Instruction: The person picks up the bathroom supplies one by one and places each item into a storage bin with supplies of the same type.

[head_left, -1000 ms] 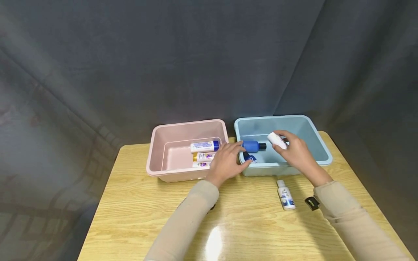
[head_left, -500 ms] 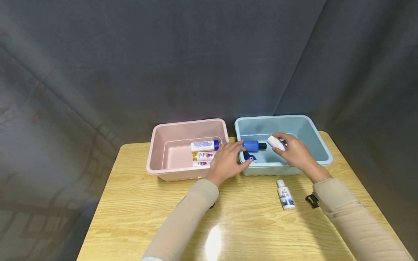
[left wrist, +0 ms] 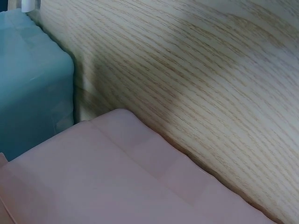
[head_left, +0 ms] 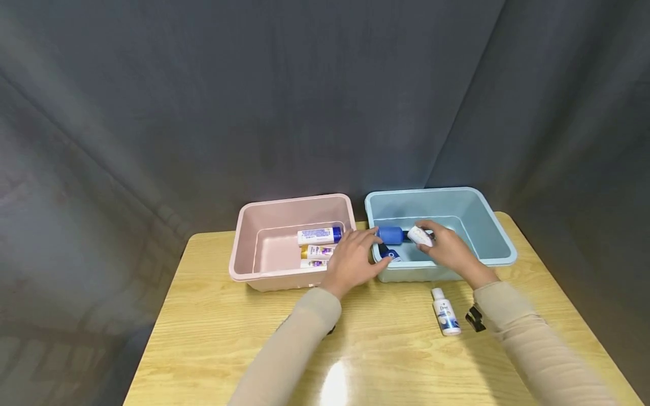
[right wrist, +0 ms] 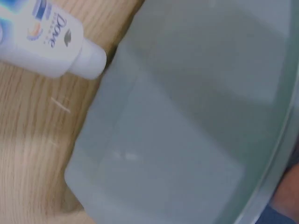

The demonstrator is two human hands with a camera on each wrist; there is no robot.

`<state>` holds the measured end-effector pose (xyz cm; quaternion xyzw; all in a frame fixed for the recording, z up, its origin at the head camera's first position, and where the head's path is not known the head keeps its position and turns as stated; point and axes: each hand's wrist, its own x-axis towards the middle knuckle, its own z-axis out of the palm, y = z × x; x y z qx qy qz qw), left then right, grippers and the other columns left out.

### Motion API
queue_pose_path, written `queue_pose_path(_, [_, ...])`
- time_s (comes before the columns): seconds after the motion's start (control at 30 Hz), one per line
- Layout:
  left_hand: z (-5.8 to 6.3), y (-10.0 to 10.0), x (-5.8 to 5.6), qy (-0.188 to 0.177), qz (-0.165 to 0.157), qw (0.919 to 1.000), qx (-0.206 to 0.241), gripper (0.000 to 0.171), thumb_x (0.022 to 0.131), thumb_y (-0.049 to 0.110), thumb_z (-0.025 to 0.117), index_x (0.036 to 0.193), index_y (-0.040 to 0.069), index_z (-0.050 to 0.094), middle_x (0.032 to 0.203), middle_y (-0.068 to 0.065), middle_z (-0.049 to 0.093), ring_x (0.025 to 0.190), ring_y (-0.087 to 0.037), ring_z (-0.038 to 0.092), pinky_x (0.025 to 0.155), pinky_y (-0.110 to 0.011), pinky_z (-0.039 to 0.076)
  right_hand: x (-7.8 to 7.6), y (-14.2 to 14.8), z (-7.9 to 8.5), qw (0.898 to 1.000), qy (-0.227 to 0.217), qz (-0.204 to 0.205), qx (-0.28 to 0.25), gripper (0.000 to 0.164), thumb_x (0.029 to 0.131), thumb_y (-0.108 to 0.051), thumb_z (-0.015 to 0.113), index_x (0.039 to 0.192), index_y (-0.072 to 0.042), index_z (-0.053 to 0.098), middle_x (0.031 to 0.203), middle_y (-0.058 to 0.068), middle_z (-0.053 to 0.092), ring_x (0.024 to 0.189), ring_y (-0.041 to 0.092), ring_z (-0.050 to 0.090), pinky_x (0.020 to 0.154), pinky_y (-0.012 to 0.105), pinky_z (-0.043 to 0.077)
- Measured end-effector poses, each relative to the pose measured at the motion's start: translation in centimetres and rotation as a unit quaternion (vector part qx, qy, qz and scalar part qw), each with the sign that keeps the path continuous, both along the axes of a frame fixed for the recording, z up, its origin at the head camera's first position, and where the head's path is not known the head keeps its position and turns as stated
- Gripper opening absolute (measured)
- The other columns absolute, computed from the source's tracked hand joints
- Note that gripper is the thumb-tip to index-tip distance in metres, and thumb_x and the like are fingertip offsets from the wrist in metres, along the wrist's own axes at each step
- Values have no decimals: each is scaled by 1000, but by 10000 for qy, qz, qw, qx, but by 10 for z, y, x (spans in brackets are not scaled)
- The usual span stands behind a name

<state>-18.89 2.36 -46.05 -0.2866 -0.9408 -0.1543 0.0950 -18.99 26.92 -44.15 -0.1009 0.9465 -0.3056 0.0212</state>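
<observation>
Over the blue bin [head_left: 500,260], my right hand [head_left: 451,249] grips a small white bottle [head_left: 420,236], holding it tilted close to the black cap of a blue bottle [head_left: 390,235] that lies inside. A dark blue container [head_left: 391,255] lies in the bin's near left corner. My left hand [head_left: 351,259] is spread across the neighbouring rims of the pink bin [head_left: 294,277] and the blue bin, holding nothing. Neither wrist view shows the held bottle.
Several tubes, including a white tube with a blue cap [head_left: 319,235], lie in the pink bin. A white Dove bottle [head_left: 446,313] lies on the wooden table [head_left: 386,349] before the blue bin. A dark curtain [head_left: 325,101] hangs behind.
My right hand has moved left and lower in the blue bin with the white bottle, nearer the blue bottle. The left hand stays in place. The head view has shifted slightly.
</observation>
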Motion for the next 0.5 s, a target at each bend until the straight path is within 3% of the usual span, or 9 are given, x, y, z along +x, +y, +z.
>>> queue_pose_path(0.23, [-1,1,5,-101,23,9999,-39,51,93,62,53,124,24,65,149,4,48,133,-17,47,119,-41,25,1,-1,-5,9999,-49,122,-87,54,89,-4,72,136,8,50,128,32,56,105,44,62,85,57,52])
queue_pose_path(0.5, [0,-1,3,26,71,9999,-115,50,92,61,55,124,24,65,149,5,48,134,-17,47,120,-40,23,-1,-3,-6,9999,-27,87,-98,54,89,-8,73,135,8,51,127,31,58,103,42,62,85,55,53])
